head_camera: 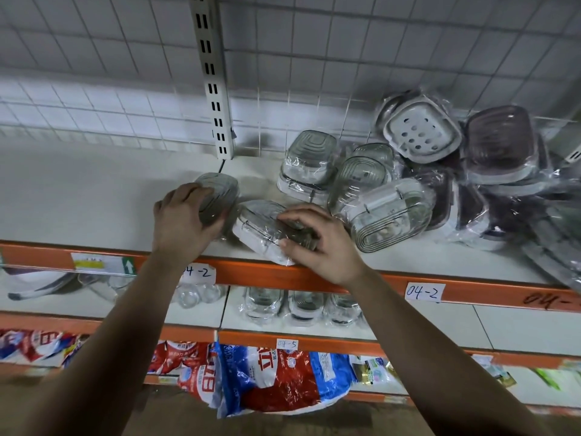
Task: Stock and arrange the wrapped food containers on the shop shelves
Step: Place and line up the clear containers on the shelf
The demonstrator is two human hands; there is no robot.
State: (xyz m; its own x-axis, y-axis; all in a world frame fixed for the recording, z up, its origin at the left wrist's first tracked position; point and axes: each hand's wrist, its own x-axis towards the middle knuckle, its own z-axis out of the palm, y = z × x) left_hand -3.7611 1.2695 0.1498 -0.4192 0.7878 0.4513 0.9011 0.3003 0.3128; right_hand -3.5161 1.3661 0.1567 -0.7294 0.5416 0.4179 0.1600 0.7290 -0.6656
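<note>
Head camera view: a white shelf with an orange front strip is seen, and a slotted metal post rises from its back edge. Below the post and slightly to its left, the left hand is curled over a wrapped container with a grey lid, which is gripped from above and stands on the shelf. Below the post and slightly to its right, a second wrapped container lies tilted at the front edge of the shelf. It is held by the right hand, with the thumb pressed on its near side and the fingers bent over its top. The two containers are very close; whether they touch cannot be told.

Right of the post, a loose pile of grey-lidded containers is found. Farther right of the post, darker purple containers are heaped against the wire grid wall, one white perforated insert facing out. Far below the post, three more wrapped containers are lined up on the lower shelf, and under them red and blue bags are seen. A paper label marked 04-2 is stuck on the orange strip, below and right of the post.
</note>
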